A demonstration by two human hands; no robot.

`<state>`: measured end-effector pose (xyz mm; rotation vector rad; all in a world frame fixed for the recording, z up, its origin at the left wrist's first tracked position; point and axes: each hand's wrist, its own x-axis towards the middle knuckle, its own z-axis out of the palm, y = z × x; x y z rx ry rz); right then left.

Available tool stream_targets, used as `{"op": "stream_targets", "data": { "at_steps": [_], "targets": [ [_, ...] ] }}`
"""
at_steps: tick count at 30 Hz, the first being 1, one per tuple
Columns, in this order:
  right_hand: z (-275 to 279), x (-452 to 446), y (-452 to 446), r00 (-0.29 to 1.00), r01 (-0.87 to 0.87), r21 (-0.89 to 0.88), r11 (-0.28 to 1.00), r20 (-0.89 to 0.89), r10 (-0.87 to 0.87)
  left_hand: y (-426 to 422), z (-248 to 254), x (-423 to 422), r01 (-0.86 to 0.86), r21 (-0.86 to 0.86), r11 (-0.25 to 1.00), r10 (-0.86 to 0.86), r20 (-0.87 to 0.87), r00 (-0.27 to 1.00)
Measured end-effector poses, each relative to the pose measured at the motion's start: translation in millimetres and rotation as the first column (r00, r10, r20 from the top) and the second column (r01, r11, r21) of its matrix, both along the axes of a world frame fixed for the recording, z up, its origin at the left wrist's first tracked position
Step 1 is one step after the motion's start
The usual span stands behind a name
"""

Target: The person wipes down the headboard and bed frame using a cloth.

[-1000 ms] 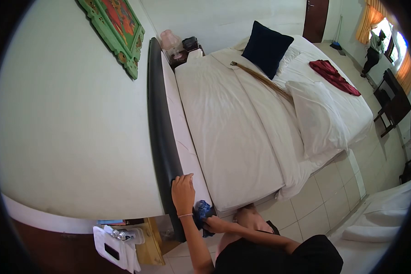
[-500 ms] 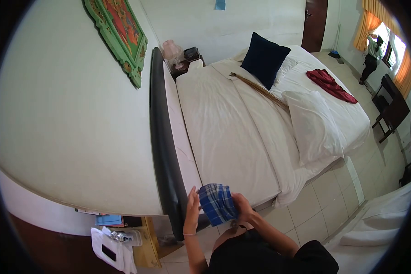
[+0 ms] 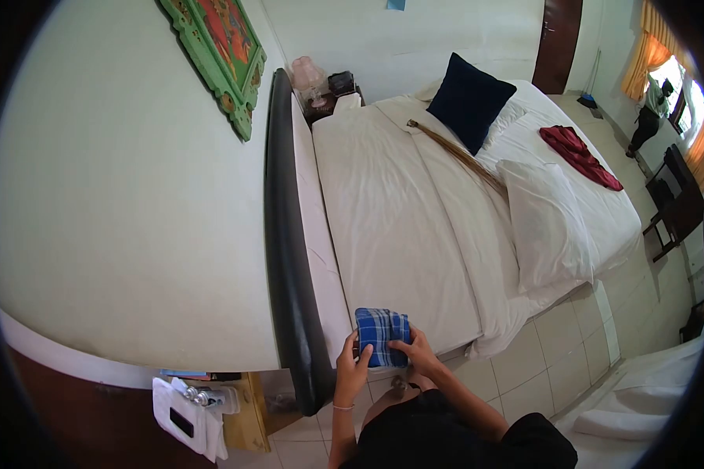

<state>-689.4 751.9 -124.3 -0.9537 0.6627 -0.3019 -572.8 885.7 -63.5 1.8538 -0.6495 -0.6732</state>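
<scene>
A folded blue plaid cloth [image 3: 382, 332] is held up in front of me, over the near edge of the bed [image 3: 399, 211]. My left hand [image 3: 353, 367] grips its left side, thumb on the front. On its lower right side, my right hand [image 3: 416, 353] closes with the thumb pressed on the cloth. The fingers behind the cloth are hidden. A black headboard [image 3: 293, 258] stands just left of my hands.
On the bed lie a stick broom [image 3: 457, 154], a dark blue pillow [image 3: 473, 102], a white pillow [image 3: 547, 223] and a red cloth [image 3: 579, 156]. A wooden stand [image 3: 246, 414] is lower left. Another person [image 3: 651, 117] stands by the window; a dark chair [image 3: 675, 199] is nearby.
My left hand, beside the cloth before, now grips its left side. The cloth has turned more upright and looks more compact. My view has shifted slightly.
</scene>
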Motion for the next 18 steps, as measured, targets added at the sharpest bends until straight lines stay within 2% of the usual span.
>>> {"op": "stream_targets", "data": {
  "at_steps": [2,3,4,5,6,7,8,9,10,11,12,13,15,17,18],
  "targets": [
    [-22.1,0.3,-3.3,0.997,0.058,-0.094,0.994,0.065,-0.052,1.1,-4.0,3.6,-0.007,0.029,1.000,0.006,0.032,0.999],
    [-34.3,-0.7,-5.1,0.997,0.050,-0.089,0.995,0.061,-0.045,1.8,-6.5,5.5,-0.009,0.056,0.998,0.006,0.070,0.998],
    [-44.3,-1.7,-7.1,0.992,0.117,-0.085,0.990,0.058,-0.112,2.3,-10.1,7.6,-0.019,0.061,0.998,0.014,0.067,0.998],
    [-54.3,-1.6,-7.2,0.983,0.181,-0.081,0.980,0.054,-0.177,3.0,-14.2,10.0,-0.004,0.069,0.998,-0.011,0.222,0.975],
    [-56.5,2.0,-6.5,0.985,0.170,-0.077,0.982,0.052,-0.166,2.9,-14.2,12.1,0.009,0.079,0.997,-0.038,0.372,0.927],
    [-59.0,6.8,-5.6,0.988,0.136,-0.283,0.949,-0.035,-0.152,3.0,-13.3,13.1,-0.001,0.084,0.996,-0.030,0.372,0.928],
    [-61.4,11.9,-4.2,0.981,0.080,-0.474,0.877,-0.119,-0.154,2.7,-11.7,13.0,0.011,0.175,0.984,-0.085,0.421,0.903],
    [-57.4,19.3,1.8,0.982,0.071,-0.471,0.879,-0.121,-0.144,1.7,-7.6,12.4,0.019,0.267,0.964,-0.144,0.461,0.876],
    [-49.3,30.0,13.7,0.998,-0.018,-0.349,0.937,-0.064,-0.005,0.7,-2.1,11.5,0.012,0.271,0.963,-0.139,0.457,0.878],
    [-43.2,42.5,25.2,0.992,-0.118,-0.228,0.967,0.009,0.123,-1.1,4.6,10.6,-0.012,0.349,0.937,-0.152,0.439,0.886],
    [-45.0,53.0,38.8,0.971,-0.217,-0.175,0.960,0.061,0.231,-3.0,9.6,9.0,-0.033,0.424,0.905,-0.163,0.418,0.894],
    [-43.3,61.3,51.1,0.948,-0.284,-0.106,0.953,0.120,0.296,-1.8,10.9,8.2,-0.035,0.425,0.904,-0.159,0.412,0.897],
    [-32.3,74.3,73.4,0.898,-0.391,0.046,0.919,0.238,0.370,6.7,13.8,9.1,-0.104,0.528,0.843,-0.215,0.508,0.834],
    [-24.8,80.5,87.4,0.868,-0.445,0.080,0.892,0.283,0.408,15.8,28.9,9.8,-0.129,0.515,0.848,-0.205,0.542,0.815],
    [-24.7,84.3,92.0,0.834,-0.495,0.103,0.863,0.336,0.438,20.7,29.8,11.2,-0.153,0.488,0.860,-0.141,0.513,0.847]
  ]
}}
